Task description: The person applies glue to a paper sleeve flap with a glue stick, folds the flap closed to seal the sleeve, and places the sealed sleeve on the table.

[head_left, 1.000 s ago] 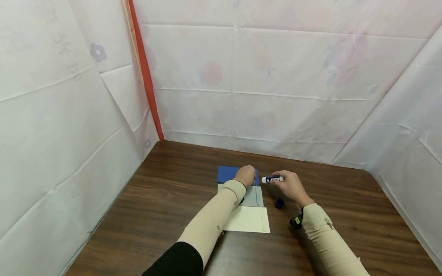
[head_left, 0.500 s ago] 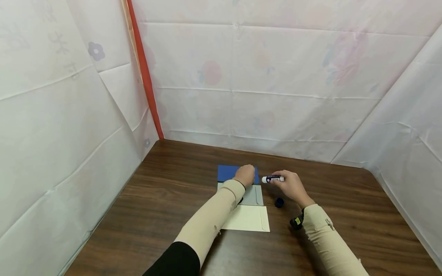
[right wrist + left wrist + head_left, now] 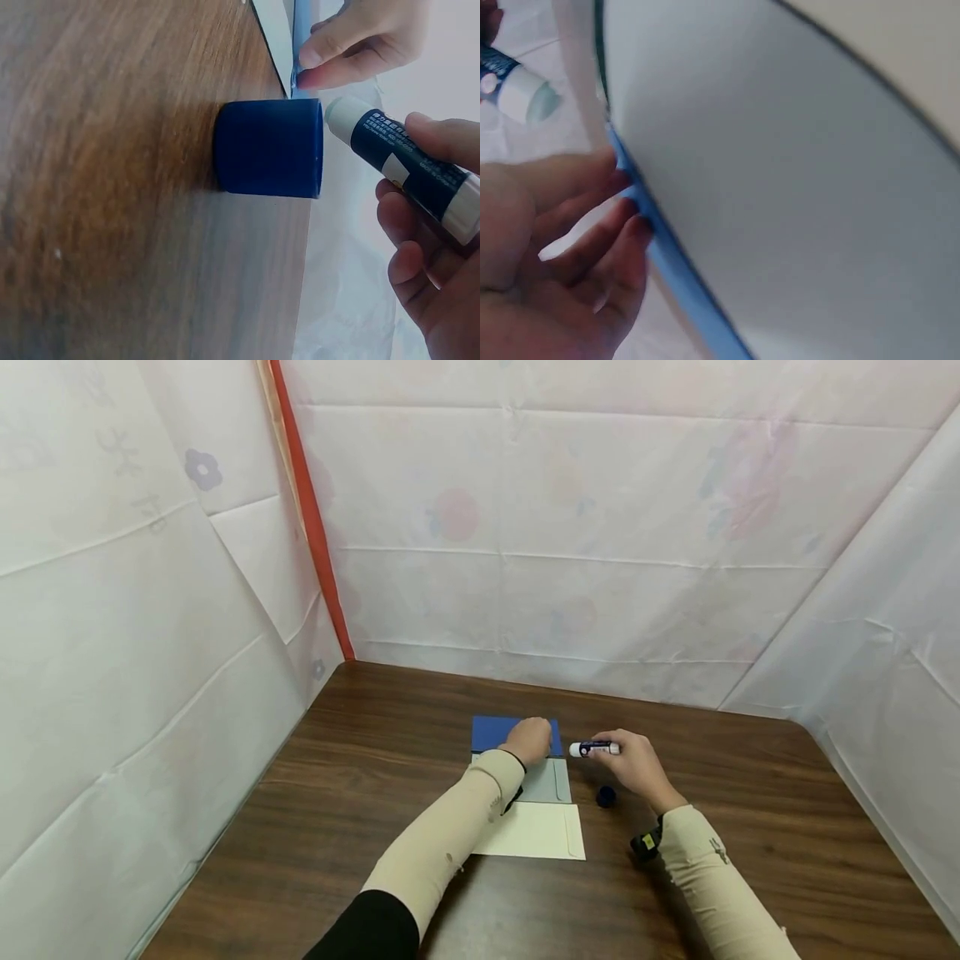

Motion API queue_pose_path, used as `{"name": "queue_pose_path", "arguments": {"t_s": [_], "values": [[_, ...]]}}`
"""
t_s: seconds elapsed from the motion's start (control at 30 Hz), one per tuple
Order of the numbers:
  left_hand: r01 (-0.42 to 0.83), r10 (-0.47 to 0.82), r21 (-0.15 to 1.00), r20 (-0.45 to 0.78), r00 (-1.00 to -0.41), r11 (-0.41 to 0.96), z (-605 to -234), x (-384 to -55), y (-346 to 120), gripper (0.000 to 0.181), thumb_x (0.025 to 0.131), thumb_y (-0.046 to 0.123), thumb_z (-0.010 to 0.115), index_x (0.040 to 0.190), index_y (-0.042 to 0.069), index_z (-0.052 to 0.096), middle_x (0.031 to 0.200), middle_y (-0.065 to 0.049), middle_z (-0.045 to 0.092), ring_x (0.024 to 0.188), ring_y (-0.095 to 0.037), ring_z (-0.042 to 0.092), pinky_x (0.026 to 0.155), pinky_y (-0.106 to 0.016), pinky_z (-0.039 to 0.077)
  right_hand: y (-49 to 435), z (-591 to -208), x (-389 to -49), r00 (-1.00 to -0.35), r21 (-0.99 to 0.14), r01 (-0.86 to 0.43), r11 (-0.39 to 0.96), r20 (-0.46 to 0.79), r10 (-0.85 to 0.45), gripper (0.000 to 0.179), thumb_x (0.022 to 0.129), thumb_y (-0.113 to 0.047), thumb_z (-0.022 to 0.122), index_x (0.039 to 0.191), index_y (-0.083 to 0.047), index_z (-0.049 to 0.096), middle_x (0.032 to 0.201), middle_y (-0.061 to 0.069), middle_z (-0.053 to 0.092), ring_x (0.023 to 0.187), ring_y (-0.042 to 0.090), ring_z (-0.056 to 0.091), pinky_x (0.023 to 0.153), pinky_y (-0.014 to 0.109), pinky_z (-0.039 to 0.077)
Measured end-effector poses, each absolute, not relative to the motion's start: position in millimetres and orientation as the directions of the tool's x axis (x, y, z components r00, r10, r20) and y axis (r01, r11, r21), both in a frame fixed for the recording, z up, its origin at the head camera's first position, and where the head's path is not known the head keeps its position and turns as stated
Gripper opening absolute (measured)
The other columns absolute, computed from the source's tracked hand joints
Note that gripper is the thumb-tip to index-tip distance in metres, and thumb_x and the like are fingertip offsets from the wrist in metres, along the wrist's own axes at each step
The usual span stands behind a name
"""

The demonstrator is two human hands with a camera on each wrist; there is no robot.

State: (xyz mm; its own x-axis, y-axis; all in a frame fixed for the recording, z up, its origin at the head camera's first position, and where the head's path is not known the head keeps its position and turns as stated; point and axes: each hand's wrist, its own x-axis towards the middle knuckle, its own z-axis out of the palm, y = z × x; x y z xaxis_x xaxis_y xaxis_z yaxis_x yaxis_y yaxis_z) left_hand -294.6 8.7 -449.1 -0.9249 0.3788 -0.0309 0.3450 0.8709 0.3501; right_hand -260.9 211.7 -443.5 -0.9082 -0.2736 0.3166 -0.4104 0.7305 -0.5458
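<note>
My right hand (image 3: 636, 767) holds an uncapped glue stick (image 3: 592, 749) sideways above the table, its open white end pointing left. In the right wrist view the thumb (image 3: 442, 139) lies along one side of the tube and curled fingers support the other. My left hand (image 3: 529, 740) is at the right part of a blue envelope (image 3: 491, 733). Thumb and fingertips pinch the blue paper's edge in the left wrist view. The glue stick's dark blue cap (image 3: 270, 148) stands on the table below the right hand.
A grey envelope (image 3: 547, 782) and a cream envelope (image 3: 528, 832) lie in a column nearer me than the blue one, partly under the left forearm. The brown wooden table (image 3: 360, 793) is bounded by white sheeting (image 3: 600, 527) at the back and sides.
The left forearm has shifted slightly left and the left hand a little with it. Right hand and glue stick hold nearly still. The whole head view has tilted slightly.
</note>
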Motion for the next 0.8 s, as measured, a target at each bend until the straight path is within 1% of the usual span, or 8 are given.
{"name": "queue_pose_path", "arguments": {"t_s": [0.07, 0.13, 0.2, 0.27, 0.37, 0.43, 0.6, 0.8], "values": [[0.36, 0.4, 0.35, -0.047, -0.915, 0.865, -446.6, -293.1, 5.4, 0.029, 0.093, 0.007, 0.063, 0.065, 0.01, 0.06, 0.061, 0.003, 0.048, 0.056, -0.008, 0.038, 0.052, -0.022, 0.032, 210.9, -443.7, -260.1, -0.908, -0.544, -0.411, 0.731, 0.318, -0.274, 0.02, 0.085, -0.016, 0.075, 0.101, -0.004, 0.074, 0.096, 0.015, 0.072, 0.075, 0.017, 0.061, 0.062, 0.027, 0.047], [0.37, 0.421, 0.353, -0.076, -0.904, 0.859, -444.9, -292.7, 1.5, 0.025, 0.093, 0.008, 0.063, 0.068, 0.008, 0.062, 0.064, 0.001, 0.047, 0.058, -0.009, 0.037, 0.054, -0.023, 0.032, 209.7, -443.2, -258.7, -0.91, -0.545, -0.406, 0.734, 0.315, -0.269, 0.021, 0.085, -0.016, 0.075, 0.102, -0.004, 0.074, 0.096, 0.014, 0.072, 0.076, 0.018, 0.062, 0.063, 0.028, 0.047], [0.367, 0.421, 0.372, -0.071, -0.904, 0.852, -443.9, -292.0, -3.2, 0.019, 0.093, 0.008, 0.064, 0.075, 0.005, 0.069, 0.068, -0.001, 0.057, 0.06, -0.009, 0.042, 0.055, -0.022, 0.035, 208.9, -442.7, -257.9, -0.908, -0.545, -0.41, 0.731, 0.317, -0.273, 0.021, 0.085, -0.017, 0.075, 0.102, -0.004, 0.074, 0.097, 0.015, 0.072, 0.078, 0.02, 0.063, 0.064, 0.03, 0.048], [0.359, 0.411, 0.392, -0.055, -0.91, 0.847, -444.0, -291.0, -7.8, 0.013, 0.093, 0.009, 0.064, 0.085, 0.005, 0.074, 0.08, -0.003, 0.067, 0.065, -0.008, 0.05, 0.058, -0.021, 0.039, 208.5, -442.5, -257.1, -0.908, -0.546, -0.412, 0.729, 0.317, -0.274, 0.022, 0.086, -0.017, 0.075, 0.103, -0.004, 0.074, 0.099, 0.016, 0.072, 0.08, 0.022, 0.064, 0.065, 0.032, 0.049], [0.364, 0.412, 0.408, -0.034, -0.91, 0.837, -445.8, -288.4, -14.4, 0.014, 0.094, 0.009, 0.064, 0.094, 0.006, 0.077, 0.094, -0.007, 0.074, 0.073, -0.013, 0.057, 0.064, -0.024, 0.043, 209.1, -443.3, -256.0, -0.908, -0.55, -0.412, 0.726, 0.318, -0.274, 0.023, 0.086, -0.017, 0.075, 0.104, -0.004, 0.074, 0.101, 0.017, 0.072, 0.082, 0.023, 0.065, 0.065, 0.033, 0.05], [0.378, 0.421, 0.402, -0.021, -0.907, 0.834, -447.7, -286.4, -17.9, 0.014, 0.094, 0.009, 0.063, 0.097, 0.007, 0.077, 0.099, -0.007, 0.074, 0.079, -0.014, 0.06, 0.069, -0.024, 0.047, 209.7, -444.5, -254.9, -0.908, -0.554, -0.412, 0.723, 0.316, -0.275, 0.023, 0.086, -0.017, 0.074, 0.105, -0.004, 0.074, 0.102, 0.017, 0.072, 0.082, 0.023, 0.065, 0.065, 0.032, 0.05], [0.424, 0.445, 0.369, 0.032, -0.895, 0.827, -452.6, -284.4, -23.2, 0.014, 0.093, 0.009, 0.064, 0.098, 0.008, 0.077, 0.1, -0.006, 0.075, 0.086, -0.016, 0.066, 0.076, -0.027, 0.053, 209.6, -447.2, -251.8, -0.911, -0.57, -0.407, 0.714, 0.309, -0.272, 0.023, 0.086, -0.018, 0.075, 0.105, -0.005, 0.074, 0.101, 0.016, 0.072, 0.08, 0.02, 0.063, 0.065, 0.029, 0.05], [0.437, 0.451, 0.38, 0.058, -0.891, 0.815, -455.8, -283.1, -25.4, 0.014, 0.093, 0.014, 0.065, 0.095, 0.009, 0.078, 0.094, -0.004, 0.076, 0.08, -0.015, 0.069, 0.07, -0.026, 0.053, 207.4, -450.1, -250.4, -0.914, -0.589, -0.402, 0.701, 0.298, -0.274, 0.023, 0.084, -0.017, 0.076, 0.104, -0.006, 0.074, 0.101, 0.015, 0.072, 0.08, 0.018, 0.063, 0.064, 0.028, 0.049]]}}
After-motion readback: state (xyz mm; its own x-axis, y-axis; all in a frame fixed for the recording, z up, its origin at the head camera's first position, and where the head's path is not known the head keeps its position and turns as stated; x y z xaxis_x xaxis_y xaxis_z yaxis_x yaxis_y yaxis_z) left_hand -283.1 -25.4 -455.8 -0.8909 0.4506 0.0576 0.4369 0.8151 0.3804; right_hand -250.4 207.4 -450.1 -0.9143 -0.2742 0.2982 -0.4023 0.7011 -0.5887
